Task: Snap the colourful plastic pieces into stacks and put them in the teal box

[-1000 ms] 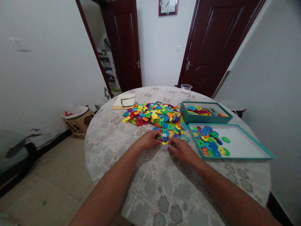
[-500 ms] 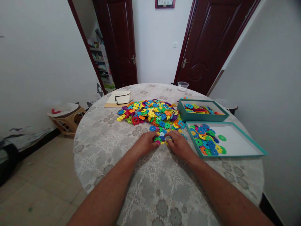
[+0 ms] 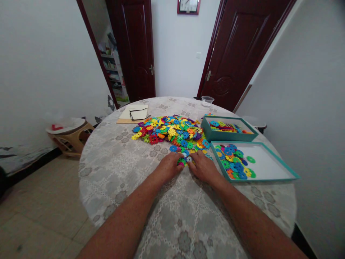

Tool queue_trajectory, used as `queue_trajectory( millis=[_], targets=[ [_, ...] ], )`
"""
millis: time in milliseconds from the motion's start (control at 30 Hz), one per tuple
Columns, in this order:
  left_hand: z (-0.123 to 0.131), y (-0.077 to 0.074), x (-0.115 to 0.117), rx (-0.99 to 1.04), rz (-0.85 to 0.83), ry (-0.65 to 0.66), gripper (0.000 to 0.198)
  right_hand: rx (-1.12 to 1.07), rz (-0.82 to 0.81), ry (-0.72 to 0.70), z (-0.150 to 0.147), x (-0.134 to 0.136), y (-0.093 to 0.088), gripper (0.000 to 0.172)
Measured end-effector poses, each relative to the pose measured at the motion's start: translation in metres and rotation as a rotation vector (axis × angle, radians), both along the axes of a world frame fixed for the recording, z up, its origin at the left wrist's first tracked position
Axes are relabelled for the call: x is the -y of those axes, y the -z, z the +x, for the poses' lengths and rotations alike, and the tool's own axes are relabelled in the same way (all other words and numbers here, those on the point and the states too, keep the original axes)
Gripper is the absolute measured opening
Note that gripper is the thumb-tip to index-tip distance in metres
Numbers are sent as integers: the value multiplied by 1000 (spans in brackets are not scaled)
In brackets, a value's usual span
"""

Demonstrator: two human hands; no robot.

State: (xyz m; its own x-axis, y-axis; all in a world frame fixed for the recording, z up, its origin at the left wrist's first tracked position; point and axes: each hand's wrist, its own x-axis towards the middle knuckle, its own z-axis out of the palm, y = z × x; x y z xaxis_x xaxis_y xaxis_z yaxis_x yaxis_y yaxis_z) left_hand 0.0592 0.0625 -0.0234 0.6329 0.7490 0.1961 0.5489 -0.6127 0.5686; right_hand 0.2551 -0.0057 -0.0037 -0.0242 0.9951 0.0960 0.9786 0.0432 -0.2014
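Between my hands, near the front of the pile, is a small cluster of notched plastic discs (image 3: 182, 161) in green, pink, yellow and blue. My left hand (image 3: 170, 165) grips its left side, fingers curled behind and thumb in front. My right hand (image 3: 203, 166) pinches a pale notched disc (image 3: 189, 158) against the cluster's right side. The fingers partly cover the cluster, so how its discs join is hidden. Just beyond the hands lies a large heap of colourful notched discs (image 3: 172, 130).
On the right, a green box (image 3: 229, 136) holds more plastic pieces, and its shallow lid (image 3: 269, 179) in front holds loose discs. Glasses (image 3: 138, 114) rest on paper (image 3: 129, 115) at the back left. A clear plastic bowl (image 3: 207, 101) stands at the table's (image 3: 113, 194) far edge.
The camera view has tilted and shifted slightly. My right fingers have pressed in closer, and the pale disc now faces me flatter against the cluster. My left hand keeps its grip.
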Motion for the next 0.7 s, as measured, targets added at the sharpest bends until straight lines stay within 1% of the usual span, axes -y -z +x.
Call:
queue_trajectory(
  millis=[100, 300, 400, 533, 700],
  targets=[
    [2, 1, 0, 17, -20, -15, 47, -48, 12, -34, 0, -3, 4, 31],
    [4, 2, 2, 29, -18, -42, 53, -186, 24, -42, 10, -11, 16, 28],
    [4, 0, 3, 24, -29, -30, 53, -265, -9, -64, 14, -20, 15, 26],
    [5, -3, 5, 24, -58, -44, 55, -339, -72, -29, 11, -32, 10, 16],
    [6, -1, 7, 6, -70, -68, 59, -354, -84, -37, 2, -33, 9, 12]
  ],
)
